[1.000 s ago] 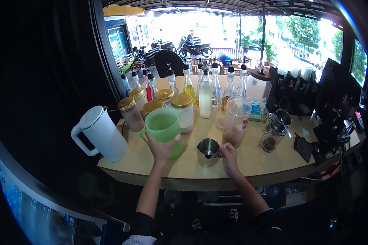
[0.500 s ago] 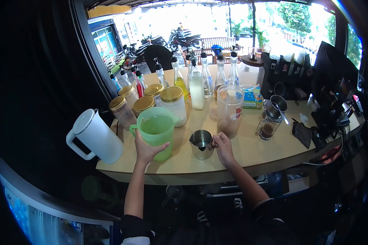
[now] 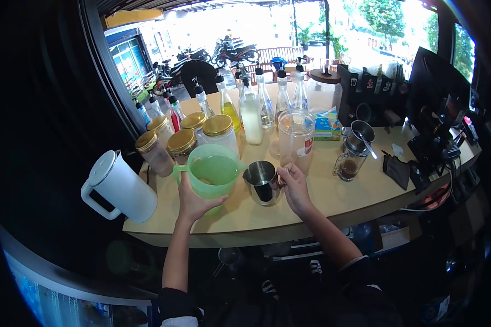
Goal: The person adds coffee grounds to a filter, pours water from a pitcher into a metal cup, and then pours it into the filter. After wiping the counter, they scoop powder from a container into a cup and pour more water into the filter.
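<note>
Green translucent plastic pitcher is held at the near middle of the pale wooden counter, with green liquid seen inside. It is gripped low on its wall by the left hand, fingers spread wide around the body and thumb on the near side. Its spout is placed just beside the rim of a small stainless-steel jug. Whether the pitcher's base is resting on the counter cannot be told.

The steel jug is held at its handle side by the right hand, fingers curled closed; the handle itself is hidden.

Noted nearby: a white lidded plastic jug to the left, gold-lidded glass jars behind the pitcher, and a tall clear plastic container just behind the right hand.

Writing: a red-and-white label is carried by the clear container, and print is seen on a blue-green carton; neither can be read.
</note>
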`<action>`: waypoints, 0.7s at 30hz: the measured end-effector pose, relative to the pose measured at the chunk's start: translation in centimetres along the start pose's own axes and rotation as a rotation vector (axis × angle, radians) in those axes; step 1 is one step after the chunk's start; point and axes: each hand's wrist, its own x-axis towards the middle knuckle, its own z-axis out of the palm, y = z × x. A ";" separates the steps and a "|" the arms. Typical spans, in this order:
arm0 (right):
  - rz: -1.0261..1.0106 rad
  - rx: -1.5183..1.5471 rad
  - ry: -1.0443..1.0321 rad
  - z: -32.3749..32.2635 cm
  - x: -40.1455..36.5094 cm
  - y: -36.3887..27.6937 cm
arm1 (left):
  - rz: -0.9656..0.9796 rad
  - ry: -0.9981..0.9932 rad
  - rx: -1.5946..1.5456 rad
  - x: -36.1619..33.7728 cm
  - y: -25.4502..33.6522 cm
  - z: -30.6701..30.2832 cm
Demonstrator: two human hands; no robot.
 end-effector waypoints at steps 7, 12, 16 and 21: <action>-0.017 0.013 0.031 0.1 -0.5 -1.5 | 0.076 -0.045 0.038 0.5 1.5 0.5; -0.033 -0.027 0.064 -1.0 -0.6 -1.2 | 0.087 -0.045 0.091 0.6 1.0 0.9; -0.045 0.009 0.060 -1.3 -1.0 -1.4 | 0.076 -0.060 0.061 0.6 0.5 1.0; -0.056 -0.022 0.078 -2.0 -1.4 -1.2 | 0.058 -0.063 0.119 0.5 0.5 1.1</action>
